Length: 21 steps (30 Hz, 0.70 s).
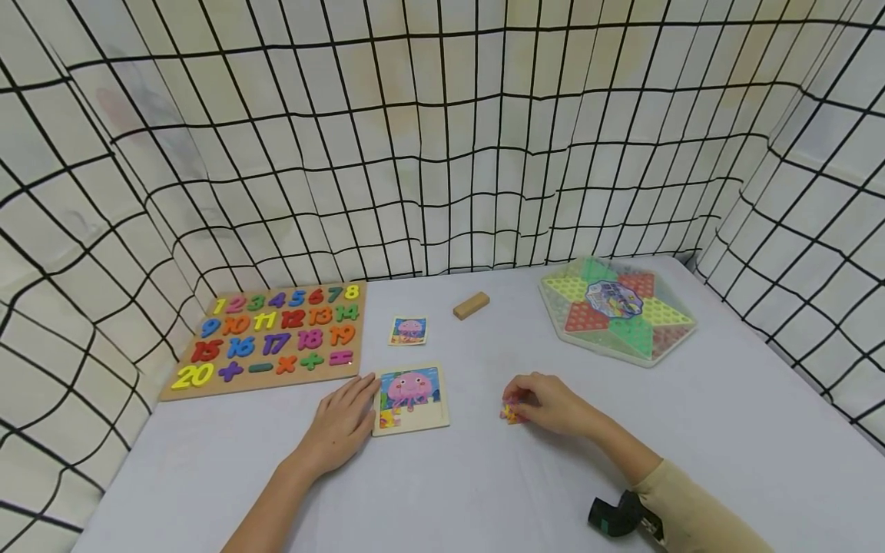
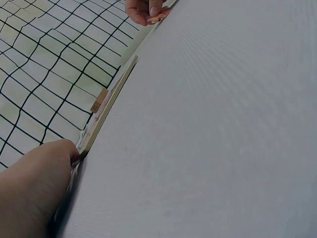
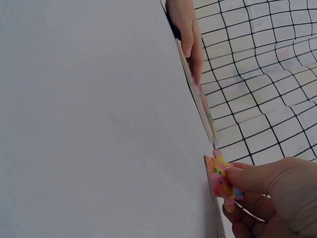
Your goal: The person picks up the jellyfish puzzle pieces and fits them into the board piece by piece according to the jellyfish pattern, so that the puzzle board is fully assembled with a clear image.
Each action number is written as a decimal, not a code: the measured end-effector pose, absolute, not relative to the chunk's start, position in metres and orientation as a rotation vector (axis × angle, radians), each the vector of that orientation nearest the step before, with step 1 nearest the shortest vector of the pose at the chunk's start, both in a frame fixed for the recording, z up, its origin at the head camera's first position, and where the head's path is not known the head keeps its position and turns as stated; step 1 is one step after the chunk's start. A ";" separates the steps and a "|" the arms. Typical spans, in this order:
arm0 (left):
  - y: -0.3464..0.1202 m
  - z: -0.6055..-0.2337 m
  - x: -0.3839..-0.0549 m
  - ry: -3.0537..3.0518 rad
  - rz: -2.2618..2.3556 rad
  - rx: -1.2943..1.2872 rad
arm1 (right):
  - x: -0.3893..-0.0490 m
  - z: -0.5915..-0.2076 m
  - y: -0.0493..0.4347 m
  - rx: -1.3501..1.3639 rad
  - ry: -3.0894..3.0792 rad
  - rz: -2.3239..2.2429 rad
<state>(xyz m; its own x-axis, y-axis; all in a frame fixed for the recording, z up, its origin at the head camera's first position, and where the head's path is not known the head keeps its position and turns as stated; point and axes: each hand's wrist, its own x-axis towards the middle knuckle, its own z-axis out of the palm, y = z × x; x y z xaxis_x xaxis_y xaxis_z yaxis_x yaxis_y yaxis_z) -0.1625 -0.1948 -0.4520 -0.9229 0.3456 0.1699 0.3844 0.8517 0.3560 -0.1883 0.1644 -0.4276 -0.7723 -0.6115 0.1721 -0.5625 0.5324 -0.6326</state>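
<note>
A wooden jigsaw puzzle tray [image 1: 445, 399] with a pink jellyfish picture lies on the white table. Its lower part shows bare wood beside a yellow piece in the lower left corner. My left hand [image 1: 339, 422] lies along the tray's left side, fingers extended and touching its edge. To the right of the tray, my right hand [image 1: 549, 403] pinches a colourful puzzle piece [image 3: 221, 174] between thumb and fingers, low over the table. The piece is pink, yellow and orange; the fingers partly cover it, and I cannot tell whether another piece lies under it.
A small jellyfish picture card [image 1: 409, 331] lies behind the tray, with a wooden block [image 1: 472, 306] to its right. A number board [image 1: 270, 338] stands at the left, a hexagonal checkers board [image 1: 615, 311] at the back right. Black-lined netting [image 1: 442, 138] surrounds the table.
</note>
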 end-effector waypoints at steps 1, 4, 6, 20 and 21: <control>-0.195 -0.452 -0.162 -2.928 -0.596 -0.577 | -0.189 -0.427 0.164 -1.022 2.683 -1.079; -0.195 -0.452 -0.162 -2.928 -0.599 -0.573 | -0.192 -0.425 0.163 -1.009 2.674 -1.104; -0.195 -0.452 -0.162 -2.927 -0.599 -0.572 | -0.194 -0.424 0.163 -1.010 2.674 -1.122; -0.195 -0.452 -0.164 -2.915 -0.595 -0.572 | -0.207 -0.423 0.149 -1.059 2.664 -1.213; -0.195 -0.452 -0.164 -2.921 -0.591 -0.571 | -0.207 -0.423 0.147 -1.052 2.656 -1.221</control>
<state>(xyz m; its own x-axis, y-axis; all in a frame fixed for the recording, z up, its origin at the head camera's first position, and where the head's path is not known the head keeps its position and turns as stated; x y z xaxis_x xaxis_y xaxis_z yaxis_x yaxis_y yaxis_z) -0.1640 -0.1951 -0.4519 -0.9236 0.3402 0.1765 0.3820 0.8536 0.3540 -0.2072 0.1470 -0.4235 -0.7700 -0.5928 0.2360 -0.5652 0.4619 -0.6836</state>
